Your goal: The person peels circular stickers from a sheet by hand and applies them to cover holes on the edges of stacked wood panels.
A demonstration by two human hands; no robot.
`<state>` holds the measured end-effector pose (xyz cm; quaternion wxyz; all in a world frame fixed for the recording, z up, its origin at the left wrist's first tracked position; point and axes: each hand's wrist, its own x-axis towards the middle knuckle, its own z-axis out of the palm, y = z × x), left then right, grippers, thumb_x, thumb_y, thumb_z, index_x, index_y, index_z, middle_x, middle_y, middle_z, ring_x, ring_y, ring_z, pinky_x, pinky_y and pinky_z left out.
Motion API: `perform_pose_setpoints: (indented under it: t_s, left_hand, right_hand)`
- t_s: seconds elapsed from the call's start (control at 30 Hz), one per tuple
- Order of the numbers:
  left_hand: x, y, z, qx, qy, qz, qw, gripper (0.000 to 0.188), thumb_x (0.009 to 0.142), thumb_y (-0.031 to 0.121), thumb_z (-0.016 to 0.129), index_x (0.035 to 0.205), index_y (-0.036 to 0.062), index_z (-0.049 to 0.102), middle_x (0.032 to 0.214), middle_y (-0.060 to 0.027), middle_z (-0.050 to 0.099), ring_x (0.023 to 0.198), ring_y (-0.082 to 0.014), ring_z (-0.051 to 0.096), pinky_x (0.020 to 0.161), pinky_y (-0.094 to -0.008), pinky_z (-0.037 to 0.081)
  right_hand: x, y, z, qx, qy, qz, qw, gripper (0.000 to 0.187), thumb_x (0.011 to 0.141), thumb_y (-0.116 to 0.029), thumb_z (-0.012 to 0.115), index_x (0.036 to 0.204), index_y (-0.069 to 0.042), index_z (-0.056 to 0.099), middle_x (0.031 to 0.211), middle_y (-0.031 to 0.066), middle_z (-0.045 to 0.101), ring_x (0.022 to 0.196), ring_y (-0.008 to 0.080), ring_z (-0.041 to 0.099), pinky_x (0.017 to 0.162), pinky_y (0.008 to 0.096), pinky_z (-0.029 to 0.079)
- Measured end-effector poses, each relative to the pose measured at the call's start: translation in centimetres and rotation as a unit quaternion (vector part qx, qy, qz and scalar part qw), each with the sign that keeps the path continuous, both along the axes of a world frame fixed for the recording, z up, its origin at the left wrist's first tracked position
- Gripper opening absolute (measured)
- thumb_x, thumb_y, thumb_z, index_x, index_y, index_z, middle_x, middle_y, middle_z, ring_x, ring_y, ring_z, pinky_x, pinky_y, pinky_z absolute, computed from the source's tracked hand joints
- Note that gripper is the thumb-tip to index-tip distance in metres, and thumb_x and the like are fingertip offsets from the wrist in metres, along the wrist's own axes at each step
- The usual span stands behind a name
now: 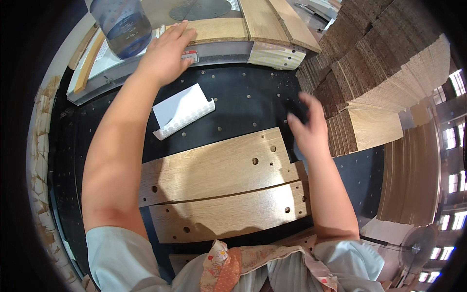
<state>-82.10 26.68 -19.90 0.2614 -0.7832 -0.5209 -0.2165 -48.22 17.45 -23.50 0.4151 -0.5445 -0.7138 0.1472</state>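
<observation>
My left hand (165, 56) reaches forward, its fingers stretched out over the near end of a wood-grain board (219, 30) lying along a grey metal rail (221, 52). My right hand (312, 129) hovers to the right, slightly blurred, thumb and fingers apart with nothing between them; it is nearest the stacked boards. Between my arms lie two light wood-grain panels (214, 168) with drilled holes, one in front of the other. Beyond them a white sheet (182, 109) with a curled, dotted near edge rests on the black table.
The black table (233, 109) is dotted with small round studs. A clear container (124, 31) of bluish liquid stands at the far left. Tall stacks of particle boards (374, 58) rise at the right. Another striped-edge board piece (277, 56) sits at the rail's right end.
</observation>
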Motion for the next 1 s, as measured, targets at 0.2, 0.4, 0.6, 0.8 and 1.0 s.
perform_pose_setpoints:
  t_s: [0.2,0.4,0.6,0.8,1.0]
  left_hand:
    - [-2.7,-8.2,-0.4,-0.446,-0.310,-0.089,0.835,0.054,0.077,0.029,0.069,0.121,0.0029,0.052,0.134,-0.0193,0.043,0.123,-0.0330,0.041,0.103,-0.0388,0.034]
    - [-1.3,-12.8,-1.9,-0.379,-0.188,0.029,0.906,0.026,0.077,0.012,0.063,0.101,0.0028,0.061,0.106,-0.0130,0.063,0.100,-0.0259,0.059,0.088,-0.0370,0.045]
    - [4.5,-17.6,3.6,-0.467,-0.741,-0.351,0.331,0.037,0.074,-0.001,0.054,0.111,-0.0081,0.053,0.108,-0.0165,0.062,0.099,-0.0251,0.062,0.091,-0.0369,0.047]
    - [12.2,-25.7,3.9,-0.644,-0.671,-0.357,0.084,0.062,0.068,0.005,0.057,0.125,-0.0135,0.041,0.118,-0.0231,0.056,0.108,-0.0314,0.058,0.097,-0.0399,0.043]
    - [18.0,-30.8,4.2,-0.630,-0.674,-0.382,0.052,0.065,0.070,0.010,0.055,0.128,-0.0123,0.037,0.119,-0.0237,0.054,0.108,-0.0319,0.057,0.095,-0.0400,0.045]
  right_hand:
    - [4.1,-12.2,3.9,-0.064,-0.057,0.116,0.990,0.043,0.069,0.000,0.067,0.111,-0.002,0.054,0.117,0.0202,0.054,0.110,0.0349,0.052,0.093,0.0391,0.041]
    - [5.4,-18.8,4.7,-0.106,0.074,0.030,0.991,0.034,0.070,0.002,0.067,0.103,0.000,0.058,0.111,0.0181,0.057,0.102,0.0284,0.056,0.088,0.0334,0.042]
    - [5.7,-22.2,7.3,-0.010,0.068,0.058,0.996,0.039,0.069,-0.002,0.069,0.106,0.000,0.058,0.116,0.0182,0.055,0.109,0.0336,0.052,0.093,0.0389,0.040]
    - [4.5,-22.3,12.3,0.084,0.042,0.180,0.979,0.081,0.064,-0.013,0.073,0.134,0.002,0.036,0.134,0.0179,0.042,0.130,0.0308,0.034,0.107,0.0414,0.024]
    - [7.1,-27.2,10.0,-0.160,0.345,0.295,0.877,0.079,0.071,0.014,0.064,0.139,-0.006,0.028,0.100,0.0057,0.059,0.096,0.0128,0.056,0.082,0.0262,0.044]
